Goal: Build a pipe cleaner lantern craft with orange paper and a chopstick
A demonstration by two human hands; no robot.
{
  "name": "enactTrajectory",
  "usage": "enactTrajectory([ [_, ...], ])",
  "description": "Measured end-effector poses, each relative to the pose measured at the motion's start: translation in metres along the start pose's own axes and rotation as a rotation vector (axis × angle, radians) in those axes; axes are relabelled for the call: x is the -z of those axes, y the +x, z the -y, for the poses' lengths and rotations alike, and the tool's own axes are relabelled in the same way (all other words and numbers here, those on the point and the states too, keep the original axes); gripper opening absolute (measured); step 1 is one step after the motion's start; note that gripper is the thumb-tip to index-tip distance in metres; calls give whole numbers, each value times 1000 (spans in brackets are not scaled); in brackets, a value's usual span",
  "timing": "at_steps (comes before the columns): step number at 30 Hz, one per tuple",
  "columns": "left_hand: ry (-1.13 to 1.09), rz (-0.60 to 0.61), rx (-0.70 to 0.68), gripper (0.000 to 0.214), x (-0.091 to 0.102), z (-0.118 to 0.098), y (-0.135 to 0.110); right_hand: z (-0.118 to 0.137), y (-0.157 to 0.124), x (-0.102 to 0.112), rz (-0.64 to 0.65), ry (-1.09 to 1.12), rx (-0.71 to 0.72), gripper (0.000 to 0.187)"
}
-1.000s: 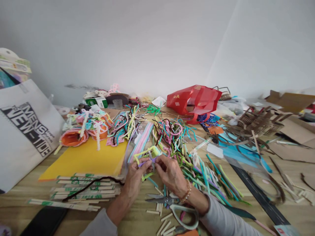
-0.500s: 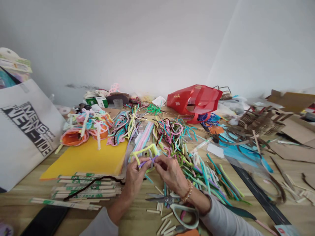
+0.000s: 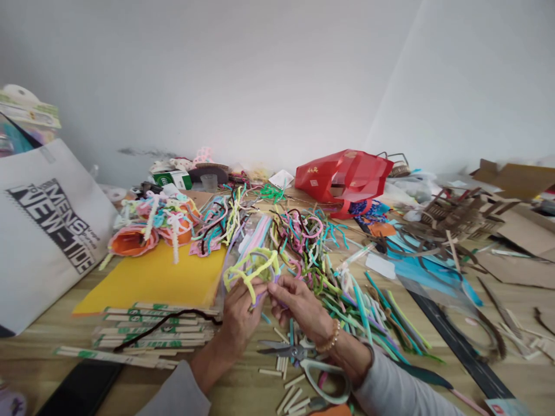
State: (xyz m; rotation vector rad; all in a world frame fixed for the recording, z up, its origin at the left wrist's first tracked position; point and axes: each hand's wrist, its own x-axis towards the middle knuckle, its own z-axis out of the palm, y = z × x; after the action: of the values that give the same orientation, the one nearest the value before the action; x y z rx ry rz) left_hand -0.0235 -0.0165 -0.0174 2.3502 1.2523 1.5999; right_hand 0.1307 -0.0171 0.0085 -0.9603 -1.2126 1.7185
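Both my hands meet over the wooden table (image 3: pixel 52 323), pinching a small bundle of bent pipe cleaners (image 3: pixel 251 267), yellow-green with purple strands. My left hand (image 3: pixel 239 312) grips the bundle from below, fingers closed round its base. My right hand (image 3: pixel 297 303), with a bead bracelet at the wrist, pinches the purple strand right beside it. The loops of the bundle stand up above my fingers. A big loose heap of coloured pipe cleaners (image 3: pixel 321 254) lies just behind and to the right of my hands.
Scissors (image 3: pixel 303 361) and short wooden sticks lie under my right wrist. Wrapped chopsticks (image 3: pixel 147 332) and a yellow sheet (image 3: pixel 151 280) lie left, a white tote bag (image 3: pixel 43 231) far left. A red bag (image 3: pixel 342 176) sits at the back, cardboard scraps (image 3: pixel 485 225) right.
The bundle has risen and turned in my fingers, its yellow-green loops now spread higher and to the left. Both hands stay together at the same spot.
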Motion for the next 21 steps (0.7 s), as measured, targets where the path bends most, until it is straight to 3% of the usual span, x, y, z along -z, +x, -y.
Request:
enactTrajectory([
  [7, 84, 31, -1, 22, -3, 6, -3, 0, 1, 1, 26, 189, -64, 40],
  [12, 151, 80, -78, 25, -4, 11, -5, -2, 3, 4, 33, 320, -186, 38],
  [17, 227, 57, -227, 24, -1, 9, -1, -8, 7, 6, 16, 255, -191, 32],
  [21, 274, 105, -223, 22, 2, 6, 3, -9, 8, 8, -56, 91, -71, 21],
])
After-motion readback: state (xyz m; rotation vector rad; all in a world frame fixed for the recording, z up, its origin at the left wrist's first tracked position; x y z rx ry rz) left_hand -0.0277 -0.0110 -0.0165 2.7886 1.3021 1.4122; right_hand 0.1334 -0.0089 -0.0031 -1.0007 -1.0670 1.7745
